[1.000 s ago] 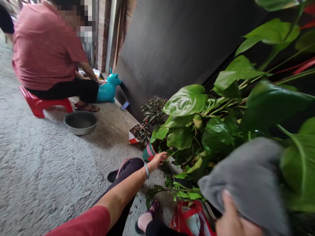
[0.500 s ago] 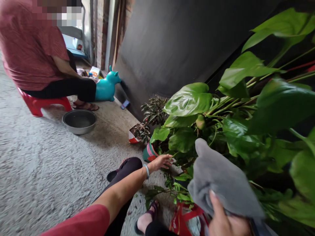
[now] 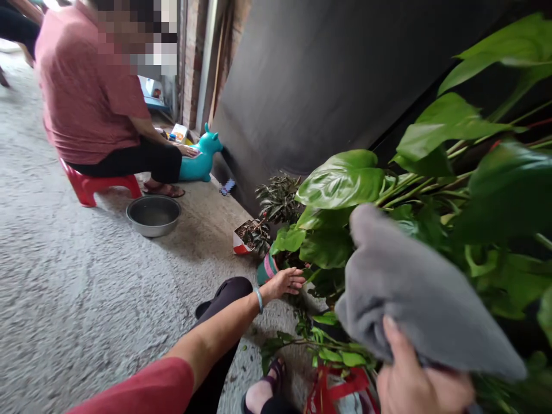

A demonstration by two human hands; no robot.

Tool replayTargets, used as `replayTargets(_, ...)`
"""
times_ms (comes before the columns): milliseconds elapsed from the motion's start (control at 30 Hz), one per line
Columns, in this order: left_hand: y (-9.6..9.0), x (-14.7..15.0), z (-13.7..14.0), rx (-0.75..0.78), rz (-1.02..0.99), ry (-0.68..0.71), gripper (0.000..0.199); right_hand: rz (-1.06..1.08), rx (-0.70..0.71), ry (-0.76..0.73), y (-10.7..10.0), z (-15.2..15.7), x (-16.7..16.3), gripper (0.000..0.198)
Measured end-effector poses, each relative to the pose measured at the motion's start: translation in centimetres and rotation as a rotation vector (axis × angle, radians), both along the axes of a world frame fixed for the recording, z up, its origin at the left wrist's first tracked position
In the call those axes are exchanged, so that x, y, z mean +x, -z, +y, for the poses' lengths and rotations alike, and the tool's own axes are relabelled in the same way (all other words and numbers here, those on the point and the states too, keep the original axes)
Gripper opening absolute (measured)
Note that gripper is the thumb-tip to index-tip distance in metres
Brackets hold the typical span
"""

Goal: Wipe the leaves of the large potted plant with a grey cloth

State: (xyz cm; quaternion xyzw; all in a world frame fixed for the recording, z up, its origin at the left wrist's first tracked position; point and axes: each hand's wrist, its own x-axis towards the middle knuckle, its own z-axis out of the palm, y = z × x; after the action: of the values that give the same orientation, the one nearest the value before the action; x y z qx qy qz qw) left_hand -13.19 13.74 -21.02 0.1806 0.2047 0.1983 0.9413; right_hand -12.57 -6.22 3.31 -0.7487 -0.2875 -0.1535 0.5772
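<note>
Grey cloth (image 3: 414, 299), soft and light, hangs bunched in the right hand (image 3: 420, 385), best gripped at its gathered edge. Left hand (image 3: 282, 283) reaches open-fingered beside the striped pot (image 3: 266, 269).

One cloth (image 3: 414, 287) (grey), one basin (image 3: 153, 214)

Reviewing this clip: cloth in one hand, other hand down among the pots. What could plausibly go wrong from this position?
The right hand presses the grey cloth against the big-leaved plant; a hard wipe might tear a leaf or snap a thin stalk. The left hand reaches in at the green and pink pot, so a pull could tip it. The small boxed plant stands close behind and might get knocked.
</note>
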Motion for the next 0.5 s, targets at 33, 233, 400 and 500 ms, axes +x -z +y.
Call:
replayTargets(33, 0.0, -0.2, 0.0, -0.005, 0.002, -0.005, 0.033, -0.011, 0.107, 0.016, -1.5, 2.0, 0.4, 0.057)
replayTargets(233, -1.5, -2.6, 1.9, -0.089, -0.055, -0.139, 0.04, -0.208, 0.091, -0.126, -3.9, 11.9, 2.0, 0.073)
replayTargets(400, -6.0, -4.4, 3.4, -0.033, -0.267, -0.386, 0.045, -0.072, -0.17, -0.041, 0.0, 10.2, 3.1, 0.07)
replayTargets(500, -9.2, -3.3, 3.9, 0.012, -0.32, -0.395, 0.051, -0.014, -0.291, 0.054, 1.9, 7.0, 3.5, 0.069)
